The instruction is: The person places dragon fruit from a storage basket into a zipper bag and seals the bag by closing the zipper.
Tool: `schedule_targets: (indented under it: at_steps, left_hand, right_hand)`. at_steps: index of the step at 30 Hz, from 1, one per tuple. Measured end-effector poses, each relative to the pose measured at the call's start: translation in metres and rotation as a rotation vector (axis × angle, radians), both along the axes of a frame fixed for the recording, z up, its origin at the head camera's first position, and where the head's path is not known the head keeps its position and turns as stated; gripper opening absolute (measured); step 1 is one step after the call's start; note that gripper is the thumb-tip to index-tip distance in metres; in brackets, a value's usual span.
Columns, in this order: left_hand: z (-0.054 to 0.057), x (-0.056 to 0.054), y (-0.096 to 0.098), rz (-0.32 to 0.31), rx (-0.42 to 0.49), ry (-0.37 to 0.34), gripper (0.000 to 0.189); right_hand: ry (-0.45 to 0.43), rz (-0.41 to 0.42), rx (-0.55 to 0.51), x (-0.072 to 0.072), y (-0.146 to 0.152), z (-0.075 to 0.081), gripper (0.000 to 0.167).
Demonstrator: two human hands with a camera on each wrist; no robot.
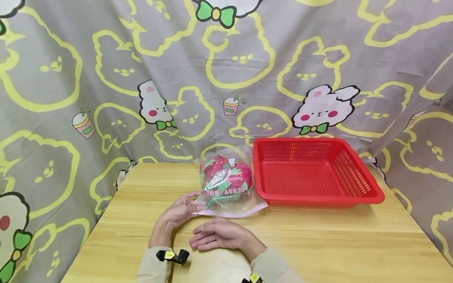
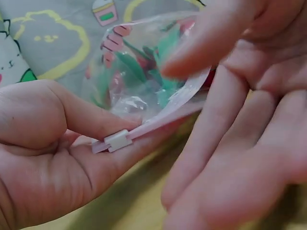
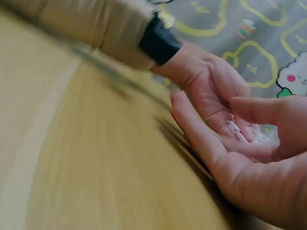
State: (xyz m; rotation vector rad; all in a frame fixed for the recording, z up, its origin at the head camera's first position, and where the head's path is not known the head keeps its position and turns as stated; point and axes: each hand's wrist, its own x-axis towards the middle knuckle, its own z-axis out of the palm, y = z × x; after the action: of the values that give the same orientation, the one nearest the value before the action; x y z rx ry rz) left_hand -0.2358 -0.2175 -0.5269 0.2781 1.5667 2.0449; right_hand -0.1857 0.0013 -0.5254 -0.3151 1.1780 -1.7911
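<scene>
A clear zip bag [image 1: 230, 198] lies on the table, with red, pink and green things inside whose kind I cannot tell. My left hand [image 1: 178, 213] pinches the near left corner of the bag between thumb and fingers. In the left wrist view the white zip slider [image 2: 118, 140] sits at that corner, by the left thumb, on the pink zip strip [image 2: 168, 109]. My right hand [image 1: 222, 234] hovers just in front of the bag's mouth, fingers loosely extended and holding nothing. In the right wrist view, its fingers partly cover the bag.
To the right of the bag stands a red plastic basket [image 1: 260, 173] with perforated walls. Both are on a wooden table [image 1: 336, 243]. A grey curtain [image 1: 244, 122] with yellow cartoon outlines hangs behind the table and at its sides.
</scene>
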Motion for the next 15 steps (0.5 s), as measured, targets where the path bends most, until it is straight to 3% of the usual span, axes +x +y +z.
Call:
schedule_targets:
  at_steps: [3,7,11,15]
  left_hand:
    - [0.005,0.0,-0.003,-0.012,-0.003,0.014,0.057]
    - [0.01,-0.001,-0.005,-0.038,-0.034,0.087,0.062]
    - [0.011,-0.003,-0.006,-0.055,-0.032,0.104,0.063]
    - [0.009,-0.002,-0.009,-0.065,0.017,0.068,0.066]
  right_hand:
    - [-0.142,-0.131,-0.104,-0.002,-0.002,-0.006,0.056]
    - [-0.236,-0.343,-0.183,-0.002,-0.006,-0.007,0.061]
    - [-0.235,-0.489,-0.182,0.001,-0.012,-0.005,0.044]
    - [-0.205,-0.555,-0.164,0.005,-0.017,-0.004,0.037]
